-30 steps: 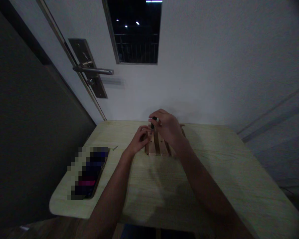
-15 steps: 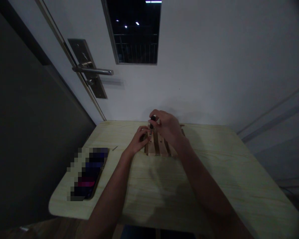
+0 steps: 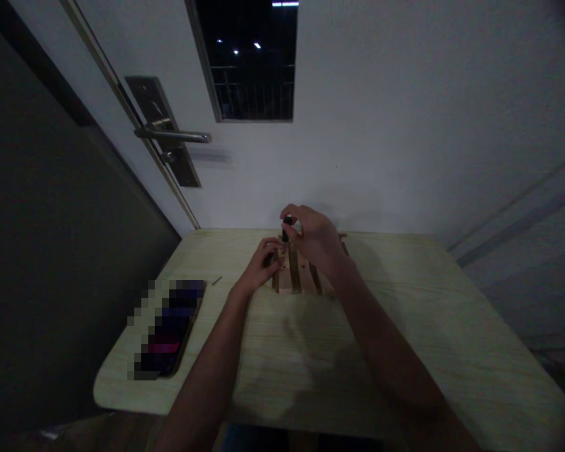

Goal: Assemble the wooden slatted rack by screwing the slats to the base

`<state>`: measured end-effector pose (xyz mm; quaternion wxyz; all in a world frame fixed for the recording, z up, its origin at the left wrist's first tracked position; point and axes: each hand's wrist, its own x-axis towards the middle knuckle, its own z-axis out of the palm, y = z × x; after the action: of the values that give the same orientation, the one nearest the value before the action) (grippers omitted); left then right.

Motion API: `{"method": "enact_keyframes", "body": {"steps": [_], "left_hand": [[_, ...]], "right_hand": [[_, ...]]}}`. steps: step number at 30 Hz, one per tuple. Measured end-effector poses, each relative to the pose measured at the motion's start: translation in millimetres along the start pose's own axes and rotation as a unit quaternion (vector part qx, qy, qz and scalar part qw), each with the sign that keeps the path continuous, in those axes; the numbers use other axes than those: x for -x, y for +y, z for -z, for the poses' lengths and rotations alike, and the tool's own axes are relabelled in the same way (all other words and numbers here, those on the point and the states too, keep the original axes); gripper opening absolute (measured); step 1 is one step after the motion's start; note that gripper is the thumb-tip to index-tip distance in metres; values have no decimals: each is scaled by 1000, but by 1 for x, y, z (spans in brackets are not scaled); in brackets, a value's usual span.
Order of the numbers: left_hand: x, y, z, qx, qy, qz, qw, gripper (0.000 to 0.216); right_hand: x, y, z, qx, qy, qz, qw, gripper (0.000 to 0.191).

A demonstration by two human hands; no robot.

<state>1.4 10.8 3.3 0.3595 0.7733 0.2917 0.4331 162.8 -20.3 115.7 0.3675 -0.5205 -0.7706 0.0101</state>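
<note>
Against the half-curled left hand [image 3: 260, 267], whose grip cannot be told, lies the slatted wooden piece [image 3: 285, 282]; above it, the right hand [image 3: 319, 237] pinches a black-handled tool [image 3: 285, 235] nearly upright. If this pinch tilts, the tool could slip and hurt the left hand; no container is visible.
</note>
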Motion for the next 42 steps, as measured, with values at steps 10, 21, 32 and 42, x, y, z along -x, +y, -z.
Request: {"method": "enact_keyframes", "body": {"steps": [10, 21, 32, 42], "left_hand": [[0, -1, 0, 5, -6, 1, 1000, 19], [1, -3, 1, 26, -6, 5, 1000, 22], [1, -3, 1, 15, 4, -3, 1000, 22], [1, 3, 1, 4, 0, 18, 1000, 20]], "right_hand": [[2, -2, -4, 25, 23, -50, 998, 22], [5, -2, -1, 36, -20, 21, 999, 23], [1, 2, 4, -13, -31, 43, 999, 31], [-1, 10, 2, -11, 0, -14, 1000, 18]]}}
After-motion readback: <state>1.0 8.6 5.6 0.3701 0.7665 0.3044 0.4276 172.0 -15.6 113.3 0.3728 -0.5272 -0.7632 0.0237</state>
